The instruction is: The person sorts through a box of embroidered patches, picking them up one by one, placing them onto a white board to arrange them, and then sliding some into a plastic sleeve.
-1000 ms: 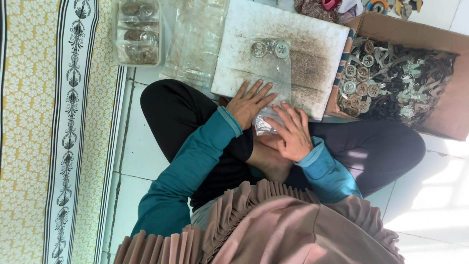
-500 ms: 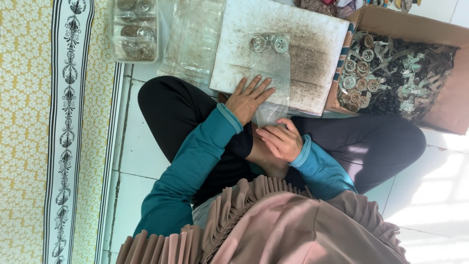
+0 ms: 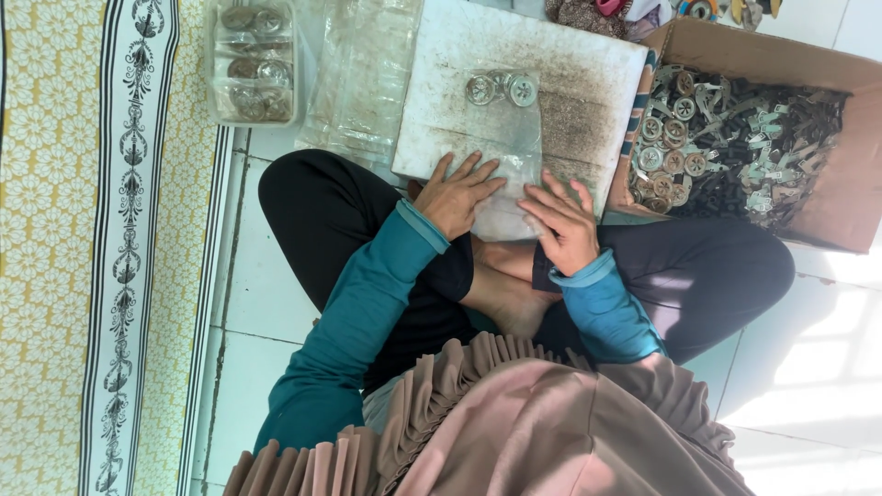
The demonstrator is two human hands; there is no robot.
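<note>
A clear plastic bag (image 3: 514, 138) lies on a stained white board (image 3: 588, 83) over my crossed legs. Several round metal discs (image 3: 501, 89) sit inside the bag at its far end. My left hand (image 3: 459, 195) rests flat on the bag's near left edge with its fingers spread. My right hand (image 3: 565, 225) lies flat on the near right part of the bag, fingers also apart. Neither hand grips anything. Both arms are in teal sleeves, and a pink pleated cloth covers the bottom of the view.
A cardboard box (image 3: 841, 197) full of small metal parts stands to the right of the board. A pile of empty clear bags (image 3: 363, 73) and a filled packet of discs (image 3: 253, 60) lie at the upper left. A yellow patterned mat (image 3: 55, 230) borders the white tiles.
My right hand has moved from my lap, where it was curled at the bag's near end, up onto the board. Both hands now lie flat on the bag.
</note>
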